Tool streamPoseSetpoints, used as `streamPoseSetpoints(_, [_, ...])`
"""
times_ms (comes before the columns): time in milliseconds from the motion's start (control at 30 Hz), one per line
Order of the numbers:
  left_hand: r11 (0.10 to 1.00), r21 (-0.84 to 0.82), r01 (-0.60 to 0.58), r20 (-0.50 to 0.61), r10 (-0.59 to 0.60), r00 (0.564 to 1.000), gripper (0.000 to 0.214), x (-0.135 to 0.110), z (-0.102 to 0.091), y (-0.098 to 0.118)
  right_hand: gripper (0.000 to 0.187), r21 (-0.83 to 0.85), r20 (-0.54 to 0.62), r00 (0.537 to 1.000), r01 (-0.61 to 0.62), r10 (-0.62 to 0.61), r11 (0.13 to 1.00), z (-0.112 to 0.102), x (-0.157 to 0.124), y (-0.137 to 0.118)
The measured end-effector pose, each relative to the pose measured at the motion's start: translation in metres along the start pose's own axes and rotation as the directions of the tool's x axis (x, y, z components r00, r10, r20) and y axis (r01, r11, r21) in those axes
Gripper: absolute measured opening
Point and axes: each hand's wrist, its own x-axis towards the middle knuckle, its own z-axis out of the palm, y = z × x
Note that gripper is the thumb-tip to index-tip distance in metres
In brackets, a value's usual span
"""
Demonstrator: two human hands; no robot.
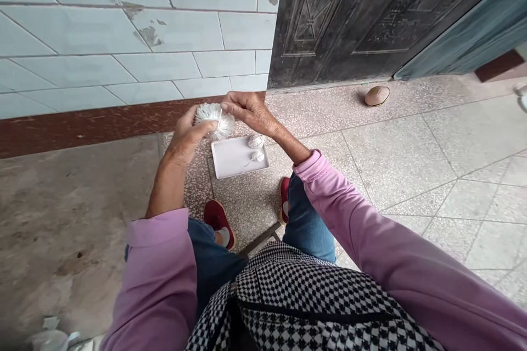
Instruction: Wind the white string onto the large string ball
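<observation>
My left hand (186,134) is wrapped round a large ball of white thread (214,119), held up above the floor. My right hand (247,109) is closed in a pinch against the top right of the ball, its fingertips on the thread. Below the hands a white tray (230,162) lies on the floor. Two small white thread balls (256,148) rest at the tray's right side, one trailing a loose strand. Both arms wear pink sleeves.
My red shoes (220,219) stand on the speckled floor just below the tray. A light tiled wall with a dark red base runs at the left. A dark metal door is at the upper right, with a small round tan object (377,95) before it.
</observation>
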Motion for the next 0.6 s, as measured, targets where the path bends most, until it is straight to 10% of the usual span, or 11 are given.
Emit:
streamPoseSetpoints(333, [0.971, -0.166, 0.174, 0.135, -0.152, 0.979, 0.07, -0.01, 0.03, 0.007, 0.059, 0.115, -0.175, 0.979, -0.087, 0.106, 0.99, 0.006, 0.005, -0.001])
streamPoseSetpoints(600, [0.975, -0.195, 0.107, 0.004, -0.108, 0.994, 0.074, -0.008, 0.041, 0.008, 0.062, 0.159, -0.195, 0.966, -0.139, 0.169, 0.977, -0.002, 0.008, 0.02])
